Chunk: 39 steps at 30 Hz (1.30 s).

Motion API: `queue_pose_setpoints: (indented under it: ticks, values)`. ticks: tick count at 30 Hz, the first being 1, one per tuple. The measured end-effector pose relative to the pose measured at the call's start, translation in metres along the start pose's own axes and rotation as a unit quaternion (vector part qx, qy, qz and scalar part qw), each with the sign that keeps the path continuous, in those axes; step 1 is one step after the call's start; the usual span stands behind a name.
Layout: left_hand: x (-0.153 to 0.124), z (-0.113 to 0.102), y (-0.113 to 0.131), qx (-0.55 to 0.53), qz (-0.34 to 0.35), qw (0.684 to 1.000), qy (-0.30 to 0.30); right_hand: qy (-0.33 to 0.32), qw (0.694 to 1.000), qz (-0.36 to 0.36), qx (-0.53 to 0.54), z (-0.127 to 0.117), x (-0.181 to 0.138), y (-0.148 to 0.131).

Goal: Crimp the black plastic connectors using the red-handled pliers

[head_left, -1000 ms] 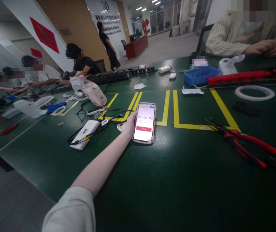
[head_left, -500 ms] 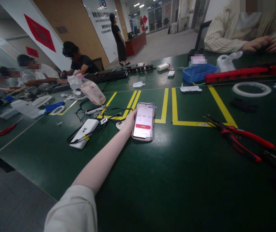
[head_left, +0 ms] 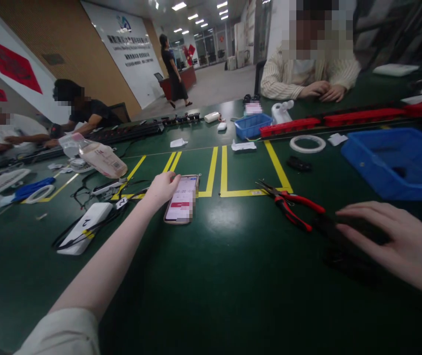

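My left hand (head_left: 162, 189) reaches far out over the green table (head_left: 233, 276), fingers curled round the top left edge of a phone (head_left: 180, 201). The phone lies nearly flat on the table with its screen lit. My right hand (head_left: 396, 241) is at the right edge of the view, fingers stretched out flat over a black object (head_left: 338, 234) on the table. Red-handled pliers (head_left: 292, 204) lie just left of that hand.
A large blue bin (head_left: 399, 160) stands at the right and a small blue bin (head_left: 250, 126) farther back. A white tape ring (head_left: 307, 144), a white box with black cables (head_left: 84, 228) and yellow tape lines (head_left: 214, 170) mark the table. Other people sit around it.
The phone has gone from raised in my left hand to lying nearly flat on the table. The view swung right, and my right hand has come into view over the black object.
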<state>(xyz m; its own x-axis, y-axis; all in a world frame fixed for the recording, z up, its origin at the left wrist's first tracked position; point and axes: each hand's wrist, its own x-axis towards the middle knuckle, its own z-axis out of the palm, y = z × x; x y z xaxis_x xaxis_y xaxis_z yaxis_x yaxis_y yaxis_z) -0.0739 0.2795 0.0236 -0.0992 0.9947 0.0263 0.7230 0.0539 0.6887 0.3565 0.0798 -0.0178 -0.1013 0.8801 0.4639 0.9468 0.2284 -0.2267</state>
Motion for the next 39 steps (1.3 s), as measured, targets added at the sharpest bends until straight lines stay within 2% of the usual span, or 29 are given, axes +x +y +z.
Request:
queue_pose_setpoints:
  ticks: [2,4,6,8,10,14,15,17,23,28,31,34,36,39]
  values:
    - [-0.004,0.0,0.014,0.07,0.04,0.997,0.014,-0.041,0.998,-0.051,0.015,0.003,0.012,-0.015]
    - [-0.014,0.006,0.031,0.133,0.083,0.987,0.021,-0.073,0.996,-0.058,0.004,0.008,0.023,-0.029]
    - [-0.032,0.019,0.049,0.181,0.142,0.973,0.021,-0.12,0.993,-0.02,-0.006,0.014,0.034,-0.038]
    - [-0.06,0.039,0.068,0.211,0.209,0.955,0.001,-0.197,0.98,0.029,-0.012,0.019,0.046,-0.045]
    - [-0.094,0.064,0.085,0.221,0.279,0.934,-0.041,-0.21,0.977,0.04,-0.011,0.022,0.058,-0.05]
    - [-0.161,0.109,0.107,0.204,0.429,0.868,-0.144,-0.219,0.974,0.059,0.014,0.021,0.075,-0.057]
    - [-0.172,0.117,0.11,0.193,0.496,0.835,-0.141,-0.218,0.973,0.065,0.028,0.02,0.078,-0.056]
    - [-0.188,0.128,0.112,0.163,0.56,0.802,-0.131,-0.216,0.97,0.083,0.067,0.017,0.082,-0.051]
    - [-0.199,0.133,0.104,0.147,0.577,0.795,-0.115,-0.177,0.945,0.114,0.25,-0.012,0.084,-0.009]
    - [-0.201,0.135,0.1,0.114,0.57,0.805,-0.113,-0.099,0.943,0.101,0.301,-0.045,0.052,0.023]
    - [-0.201,0.139,0.105,0.09,0.555,0.819,-0.115,-0.04,0.959,0.092,0.267,-0.052,0.024,0.038]
    - [-0.201,0.144,0.118,0.083,0.538,0.83,-0.122,0.025,0.98,0.049,0.191,-0.056,0.002,0.053]
    - [-0.2,0.148,0.133,0.072,0.526,0.838,-0.129,0.076,0.99,0.008,0.122,-0.061,-0.007,0.064]
    - [-0.198,0.159,0.162,0.039,0.509,0.845,-0.157,0.142,0.987,0.019,0.072,-0.076,-0.011,0.079]
